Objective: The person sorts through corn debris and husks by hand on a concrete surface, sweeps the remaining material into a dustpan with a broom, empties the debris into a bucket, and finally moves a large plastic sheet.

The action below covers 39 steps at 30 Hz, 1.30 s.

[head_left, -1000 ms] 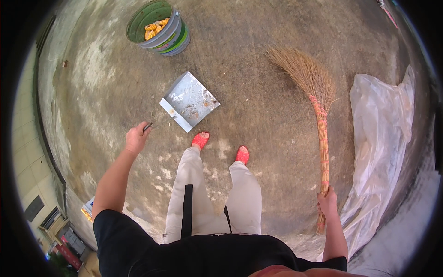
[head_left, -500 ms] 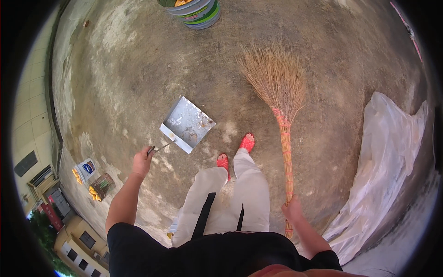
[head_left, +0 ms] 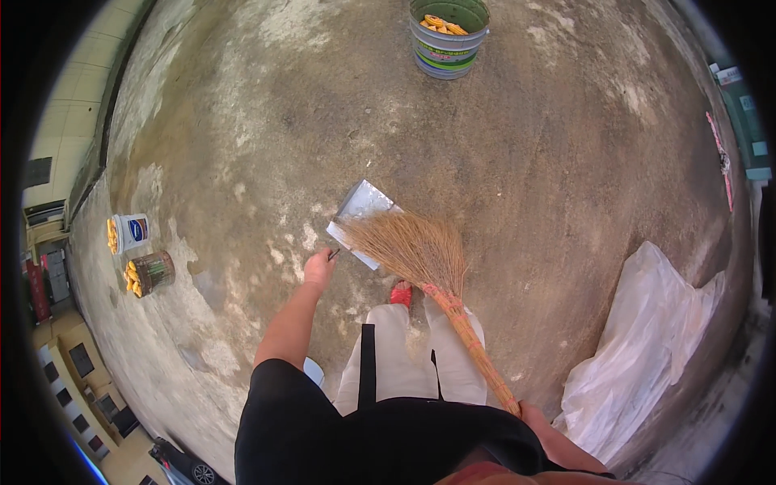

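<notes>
In my left hand is the thin handle of a metal dustpan, closed fingers around its end. The dustpan is a square silver tray, held low in front of my feet. My right hand grips the lower end of a long straw broom bound with red ties. The broom slants up to the left, and its spread bristles lie over the dustpan, covering much of it. Whether the bristles touch the pan I cannot tell.
A grey-green bucket of corn cobs stands ahead on the concrete floor. At left are a white bucket and a wire basket, both with yellow cobs. Crumpled clear plastic sheeting lies at right. A pale container shows beside my leg.
The broom has swung left, bringing its bristles from the right side over the dustpan. My left hand and the dustpan have shifted right in the picture. The view has moved, showing more of the far bucket.
</notes>
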Motion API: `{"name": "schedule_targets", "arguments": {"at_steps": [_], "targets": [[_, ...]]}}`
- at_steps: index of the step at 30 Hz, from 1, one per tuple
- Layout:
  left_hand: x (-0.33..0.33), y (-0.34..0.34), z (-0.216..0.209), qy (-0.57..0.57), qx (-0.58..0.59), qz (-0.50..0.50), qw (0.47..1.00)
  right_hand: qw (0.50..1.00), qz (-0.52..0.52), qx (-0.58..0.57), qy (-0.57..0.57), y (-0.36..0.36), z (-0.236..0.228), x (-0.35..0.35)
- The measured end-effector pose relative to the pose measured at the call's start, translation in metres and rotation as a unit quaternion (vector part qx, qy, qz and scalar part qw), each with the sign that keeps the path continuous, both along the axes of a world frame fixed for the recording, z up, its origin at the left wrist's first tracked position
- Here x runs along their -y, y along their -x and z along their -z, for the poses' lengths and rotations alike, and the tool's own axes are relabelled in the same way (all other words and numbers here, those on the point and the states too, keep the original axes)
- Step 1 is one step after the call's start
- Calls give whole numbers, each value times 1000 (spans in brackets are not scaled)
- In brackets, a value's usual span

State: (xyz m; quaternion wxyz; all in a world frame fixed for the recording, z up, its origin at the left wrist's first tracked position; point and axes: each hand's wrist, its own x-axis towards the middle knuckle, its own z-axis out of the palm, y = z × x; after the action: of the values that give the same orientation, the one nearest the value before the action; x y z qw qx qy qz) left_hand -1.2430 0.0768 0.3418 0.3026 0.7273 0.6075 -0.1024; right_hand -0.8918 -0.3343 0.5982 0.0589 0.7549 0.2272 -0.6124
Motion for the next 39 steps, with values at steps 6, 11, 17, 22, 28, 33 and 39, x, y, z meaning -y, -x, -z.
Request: {"name": "schedule_targets", "arguments": {"at_steps": [6,11,17,22,28,33,39], "targets": [[11,-5,-15,58,24,-43,997,996,61,61,-19,2,-67,-23],[20,14,4,59,124,-78,988,993,72,81,-52,-13,29,-99],[25,33,9,82,121,-115,983,982,-156,104,34,7,76,-115],[36,15,11,136,150,-152,967,982,-172,65,55,-8,-8,-75],[-2,-14,-37,84,213,-117,966,995,62,56,56,-17,-80,-47],[-64,-83,-169,68,397,-111,909,948,315,42,-13,-41,-101,-8],[-153,-157,-320,-120,514,-141,838,852,517,27,-74,-95,-50,5]]}}
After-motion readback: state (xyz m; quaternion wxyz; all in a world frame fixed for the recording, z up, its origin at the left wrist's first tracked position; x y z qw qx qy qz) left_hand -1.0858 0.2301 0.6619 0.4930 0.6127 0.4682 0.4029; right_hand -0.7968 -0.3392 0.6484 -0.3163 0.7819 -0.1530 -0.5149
